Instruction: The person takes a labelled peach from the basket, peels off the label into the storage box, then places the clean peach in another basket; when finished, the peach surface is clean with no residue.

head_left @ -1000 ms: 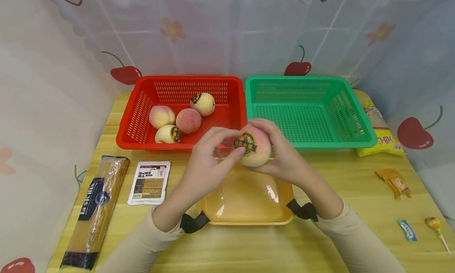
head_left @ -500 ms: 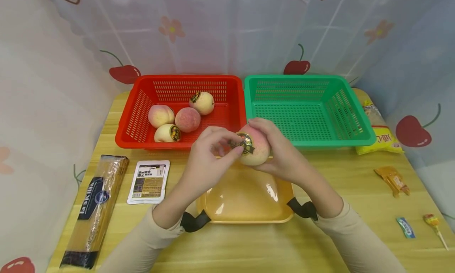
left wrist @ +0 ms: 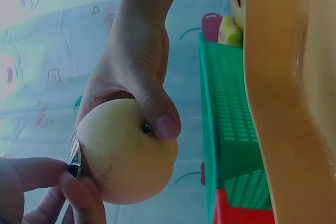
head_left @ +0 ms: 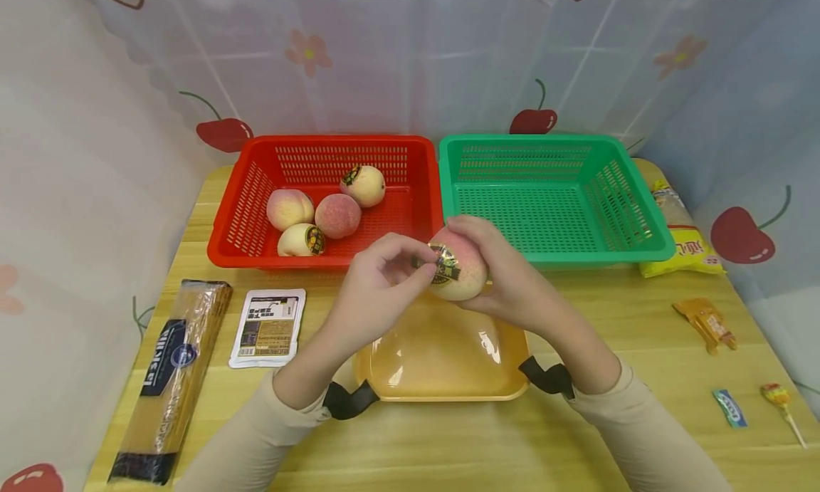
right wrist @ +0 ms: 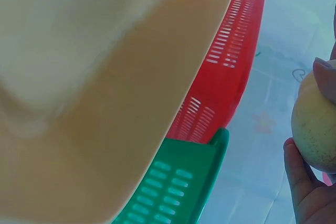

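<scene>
One peach (head_left: 470, 270), gripped in my right hand (head_left: 506, 282), is held above the tan tray (head_left: 442, 371); my left hand (head_left: 374, 289) pinches its sticker (head_left: 446, 268). Four more peaches (head_left: 338, 216) lie in the red basket (head_left: 400, 214), beside the green basket (head_left: 522, 221) along the far edge of the counter (head_left: 423, 449).

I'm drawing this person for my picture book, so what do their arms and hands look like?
The left sleeve and right sleeve are long, plain and creamy beige. A black left strap and a black right strap poke out near where the sleeves end. The left hand and right hand are bare: no gloves, and no rings that I can see.
</scene>
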A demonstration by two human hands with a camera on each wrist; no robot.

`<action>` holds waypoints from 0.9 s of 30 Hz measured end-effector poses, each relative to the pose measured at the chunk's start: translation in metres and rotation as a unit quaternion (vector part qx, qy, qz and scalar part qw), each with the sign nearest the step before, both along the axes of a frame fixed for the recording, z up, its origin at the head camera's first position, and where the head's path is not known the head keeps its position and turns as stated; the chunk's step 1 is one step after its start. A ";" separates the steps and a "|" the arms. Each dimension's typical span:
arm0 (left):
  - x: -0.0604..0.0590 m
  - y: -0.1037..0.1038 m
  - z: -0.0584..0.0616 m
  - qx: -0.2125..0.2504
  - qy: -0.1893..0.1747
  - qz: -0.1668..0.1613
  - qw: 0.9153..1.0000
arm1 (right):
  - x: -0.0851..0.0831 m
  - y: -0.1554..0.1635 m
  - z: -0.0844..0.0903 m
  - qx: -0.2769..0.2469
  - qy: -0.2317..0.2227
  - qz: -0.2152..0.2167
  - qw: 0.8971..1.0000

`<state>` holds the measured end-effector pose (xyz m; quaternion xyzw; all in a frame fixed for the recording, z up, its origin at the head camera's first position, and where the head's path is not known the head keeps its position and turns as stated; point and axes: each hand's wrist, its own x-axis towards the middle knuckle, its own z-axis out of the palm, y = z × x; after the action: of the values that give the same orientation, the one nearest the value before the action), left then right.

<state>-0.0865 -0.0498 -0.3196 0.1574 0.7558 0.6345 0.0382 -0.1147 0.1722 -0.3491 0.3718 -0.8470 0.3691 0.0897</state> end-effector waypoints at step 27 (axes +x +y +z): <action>0.019 -0.026 -0.038 -0.023 -0.090 -0.006 0.996 | 0.017 0.030 -0.002 0.011 -0.067 -0.053 0.996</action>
<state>-0.0674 -0.0754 -0.3574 0.1037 0.7626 0.6283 0.1136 -0.0972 0.2021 -0.3515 0.3018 -0.8736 0.3788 0.0482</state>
